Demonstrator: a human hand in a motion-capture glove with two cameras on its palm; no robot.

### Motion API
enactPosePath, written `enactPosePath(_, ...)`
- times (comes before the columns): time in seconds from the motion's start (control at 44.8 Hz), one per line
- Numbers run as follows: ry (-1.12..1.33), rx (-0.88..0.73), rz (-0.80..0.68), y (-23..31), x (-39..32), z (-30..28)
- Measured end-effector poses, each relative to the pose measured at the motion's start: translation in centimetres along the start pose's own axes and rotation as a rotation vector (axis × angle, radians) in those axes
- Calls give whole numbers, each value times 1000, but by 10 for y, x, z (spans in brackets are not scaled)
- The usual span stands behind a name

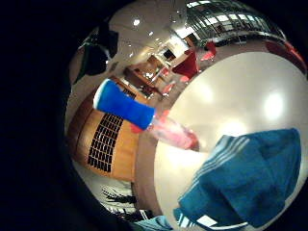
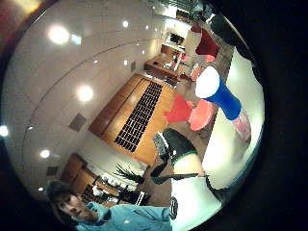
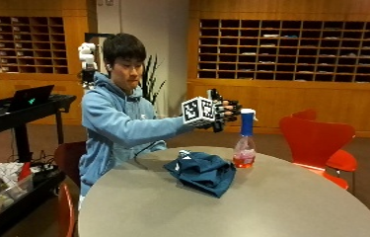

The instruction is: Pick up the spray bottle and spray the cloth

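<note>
A spray bottle [image 3: 244,143] with a blue and white head and pink liquid stands upright on the round table [image 3: 250,202], just beyond a crumpled dark blue cloth [image 3: 202,171]. My gloved right hand [image 3: 224,112] hovers at the height of the bottle's head, just to its left, fingers spread and holding nothing. The little finger side palm view shows the bottle [image 1: 139,115] a short way from the palm, with the cloth [image 1: 250,178] lying beside it. In the thumb side palm view the bottle [image 2: 222,98] stands at the table edge.
Red chairs [image 3: 315,143] stand behind the table on the right. A black cart [image 3: 14,123] with a laptop and clutter is at the left. The person sits at the table's far left side, arm stretched over it.
</note>
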State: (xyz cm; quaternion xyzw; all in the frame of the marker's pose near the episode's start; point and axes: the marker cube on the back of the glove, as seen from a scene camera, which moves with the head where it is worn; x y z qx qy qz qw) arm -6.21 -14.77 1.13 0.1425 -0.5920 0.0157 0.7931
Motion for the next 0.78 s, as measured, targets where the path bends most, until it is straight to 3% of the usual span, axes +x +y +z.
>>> enactPosePath(0.313,-42,44,-24,36,-5,-71)
enactPosePath(0.782,-3,182,-15,95,67,-127)
